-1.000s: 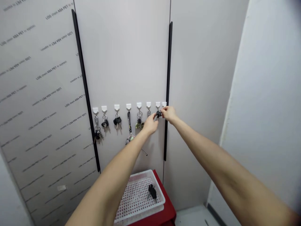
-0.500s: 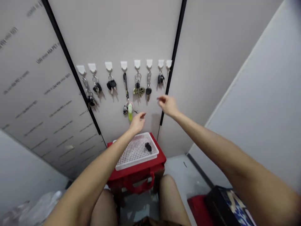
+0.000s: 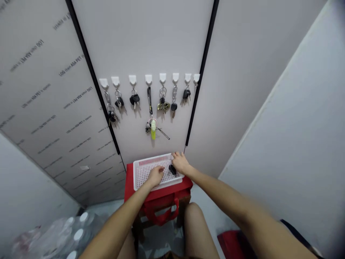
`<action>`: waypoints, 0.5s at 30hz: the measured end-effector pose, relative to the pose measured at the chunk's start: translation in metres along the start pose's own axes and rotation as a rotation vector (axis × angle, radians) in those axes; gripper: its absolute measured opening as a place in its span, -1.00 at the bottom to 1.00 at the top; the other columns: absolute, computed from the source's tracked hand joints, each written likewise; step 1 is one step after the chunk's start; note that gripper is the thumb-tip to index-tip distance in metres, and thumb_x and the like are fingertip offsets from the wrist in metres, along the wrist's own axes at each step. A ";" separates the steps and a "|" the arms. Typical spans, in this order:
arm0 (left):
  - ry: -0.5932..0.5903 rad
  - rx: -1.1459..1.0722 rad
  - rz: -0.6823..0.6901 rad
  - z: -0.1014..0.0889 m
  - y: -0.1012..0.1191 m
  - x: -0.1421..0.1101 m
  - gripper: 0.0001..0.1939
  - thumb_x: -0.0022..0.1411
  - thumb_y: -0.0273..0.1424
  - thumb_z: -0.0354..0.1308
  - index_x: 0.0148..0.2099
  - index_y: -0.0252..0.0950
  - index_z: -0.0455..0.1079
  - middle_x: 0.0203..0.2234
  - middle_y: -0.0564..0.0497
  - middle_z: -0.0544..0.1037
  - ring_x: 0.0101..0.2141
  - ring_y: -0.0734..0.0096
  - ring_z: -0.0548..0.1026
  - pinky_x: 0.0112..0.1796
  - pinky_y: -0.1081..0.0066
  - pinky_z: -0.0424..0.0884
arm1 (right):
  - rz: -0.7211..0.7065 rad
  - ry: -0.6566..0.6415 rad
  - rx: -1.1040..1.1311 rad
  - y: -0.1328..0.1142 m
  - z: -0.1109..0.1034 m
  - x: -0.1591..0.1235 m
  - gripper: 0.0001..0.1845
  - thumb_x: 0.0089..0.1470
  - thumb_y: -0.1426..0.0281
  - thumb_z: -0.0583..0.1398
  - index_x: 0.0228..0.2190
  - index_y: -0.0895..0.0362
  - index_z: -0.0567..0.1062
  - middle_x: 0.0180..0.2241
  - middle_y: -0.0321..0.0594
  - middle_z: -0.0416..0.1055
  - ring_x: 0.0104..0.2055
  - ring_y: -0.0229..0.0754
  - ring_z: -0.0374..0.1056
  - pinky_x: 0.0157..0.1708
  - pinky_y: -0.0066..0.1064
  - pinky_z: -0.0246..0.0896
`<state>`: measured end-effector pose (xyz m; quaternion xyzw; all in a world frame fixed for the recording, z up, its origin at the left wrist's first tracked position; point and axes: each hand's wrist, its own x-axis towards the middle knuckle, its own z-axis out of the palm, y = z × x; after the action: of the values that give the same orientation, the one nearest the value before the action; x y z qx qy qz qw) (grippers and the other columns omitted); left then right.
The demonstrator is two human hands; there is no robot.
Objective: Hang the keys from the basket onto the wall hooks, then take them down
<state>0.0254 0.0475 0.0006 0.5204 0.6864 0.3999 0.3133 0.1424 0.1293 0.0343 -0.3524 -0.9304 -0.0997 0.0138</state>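
Note:
A shallow white plastic basket (image 3: pixel 136 180) with a perforated bottom sits in front of me. A small bunch of black keys (image 3: pixel 172 169) lies at its right end. Over the middle of the basket is my left hand (image 3: pixel 155 176), its loosely bent fingers left of the keys and nothing visible in them. My right hand (image 3: pixel 180 163) reaches the basket's far right corner, close beside the keys, with fingers apart and seemingly empty. On the wall above hang several key bunches, among them black-headed keys (image 3: pixel 134 99) and a lanyard with a yellow-green keychain (image 3: pixel 153 130).
Several white adhesive hooks (image 3: pixel 148 80) run in a row across the pale panel, between two black strips (image 3: pixel 206 46). Red fabric (image 3: pixel 129 185) with a handle lies under the basket on a wooden stool. Wrapped bottles (image 3: pixel 78 235) stand at lower left; a red item (image 3: pixel 230 244) lies at lower right.
Both hands have moved down from in front of the hanging keys to the basket. The view has shifted slightly, and more of the bottles shows at lower left.

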 end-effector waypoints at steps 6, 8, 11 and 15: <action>0.016 0.004 0.032 -0.001 0.010 0.000 -0.69 -0.16 -0.63 -0.09 -0.29 -0.40 0.27 -0.33 -0.09 0.40 -0.30 0.41 0.33 -0.22 0.41 0.19 | 0.059 0.075 0.133 -0.001 -0.011 -0.003 -0.78 -0.26 0.46 0.00 -0.53 0.16 0.42 -0.28 -0.09 0.27 -0.21 -0.10 0.11 -0.27 -0.29 -0.02; 0.019 -0.033 0.062 -0.001 0.021 0.005 -0.63 -0.16 -0.61 -0.09 -0.19 -0.39 0.21 -0.24 -0.09 0.34 -0.27 0.44 0.31 -0.20 0.44 0.18 | 0.098 0.103 0.314 0.003 -0.022 -0.001 -0.79 -0.28 0.48 -0.01 -0.54 0.19 0.40 -0.41 -0.12 0.32 -0.34 -0.20 0.19 -0.38 -0.39 0.04; 0.031 -0.108 0.186 -0.002 0.049 0.016 -0.55 -0.15 -0.59 -0.07 -0.10 -0.40 0.12 -0.16 -0.10 0.27 -0.18 0.41 0.25 -0.15 0.41 0.13 | 0.156 0.189 0.580 0.014 -0.047 0.003 -0.81 -0.26 0.50 -0.03 -0.57 0.22 0.36 -0.61 -0.23 0.31 -0.56 -0.35 0.17 -0.54 -0.52 0.05; 0.011 -0.182 0.381 -0.007 0.107 0.031 -0.51 -0.13 -0.59 -0.10 -0.05 -0.35 0.07 -0.12 -0.06 0.23 -0.11 0.41 0.17 -0.11 0.43 0.10 | 0.215 0.344 0.950 0.044 -0.096 0.010 -0.87 -0.25 0.50 -0.03 -0.64 0.23 0.29 -0.72 -0.33 0.23 -0.66 -0.42 0.11 -0.64 -0.59 0.04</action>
<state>0.0609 0.0909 0.0975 0.6079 0.5385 0.5152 0.2740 0.1598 0.1495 0.1375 -0.3792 -0.8159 0.2794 0.3354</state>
